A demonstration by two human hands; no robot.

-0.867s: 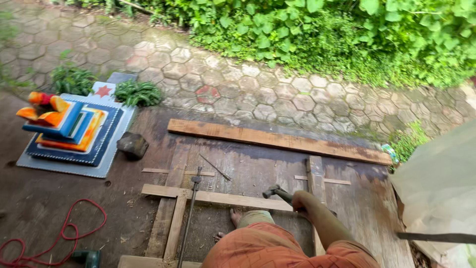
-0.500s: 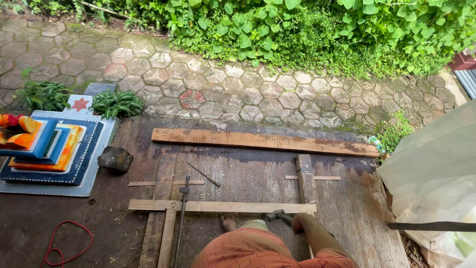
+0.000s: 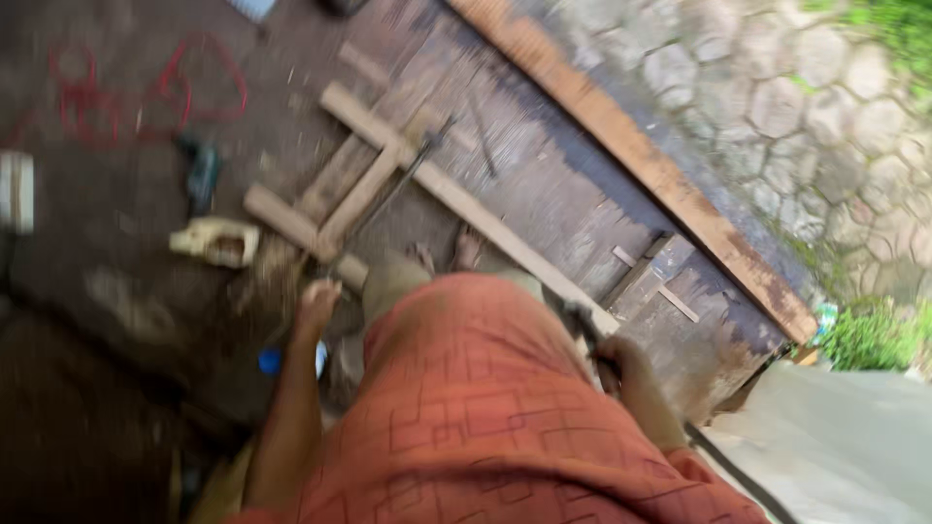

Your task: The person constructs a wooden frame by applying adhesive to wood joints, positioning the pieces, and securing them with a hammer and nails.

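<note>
Blurry shot, but the right hand [image 3: 631,374] looks curled around a dark tool handle [image 3: 582,325] near the end of the long batten [image 3: 466,209]. The left hand [image 3: 317,299] reaches for the crosspiece [image 3: 301,231]; can't tell if its fingers are closed. I'd pin that frame flat before striking.

Packages: none clearly seen; frame v. blurred.
Labels: none legible or visible.
Signs: none.
Screens: none.
Poss. pkg: white boxy item [image 3: 16,190] at far left edge, on ground; too blurred to tell its kind.
</note>
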